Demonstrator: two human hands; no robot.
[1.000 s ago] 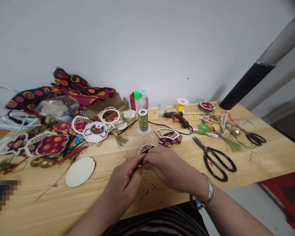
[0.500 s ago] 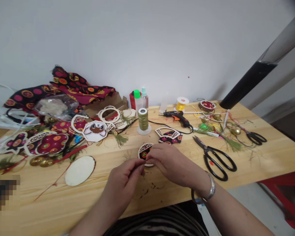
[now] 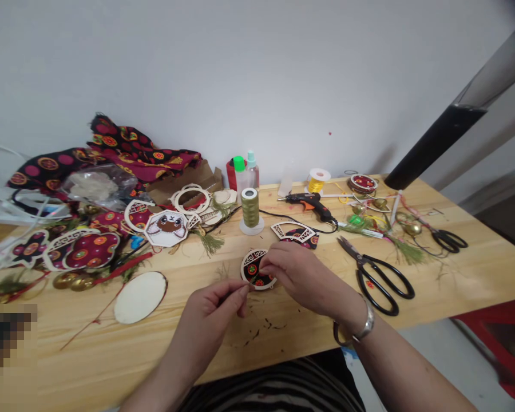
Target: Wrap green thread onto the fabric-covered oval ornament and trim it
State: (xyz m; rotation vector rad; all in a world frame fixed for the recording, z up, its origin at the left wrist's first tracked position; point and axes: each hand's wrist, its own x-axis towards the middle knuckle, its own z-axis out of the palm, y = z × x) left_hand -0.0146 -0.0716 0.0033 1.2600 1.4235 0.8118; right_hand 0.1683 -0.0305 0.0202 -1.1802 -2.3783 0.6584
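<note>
My left hand [image 3: 223,303] is closed in a pinch at the lower left edge of a round wooden ornament [image 3: 253,269], which has a fretwork top and black flowered fabric. Above the ornament's right side, my right hand [image 3: 298,274] pinches with its fingertips together. A thin thread [image 3: 256,278] seems to run between the two pinches, across the fabric; its ends are hidden by my fingers. Just behind my right hand lies a fan-shaped wooden frame [image 3: 294,230] with patterned fabric. A spool of olive thread [image 3: 250,209] stands beyond the ornament.
Large black-handled scissors [image 3: 375,277] lie to the right, with smaller scissors [image 3: 450,240] farther off. A glue gun [image 3: 311,204] and a yellow cord spool [image 3: 317,180] are at the back. Wooden ornaments and fabric [image 3: 141,151] crowd the left, near a pale oval disc [image 3: 141,297].
My hands have drawn slightly apart, the right one up and to the right. More of the round ornament's fabric shows between them.
</note>
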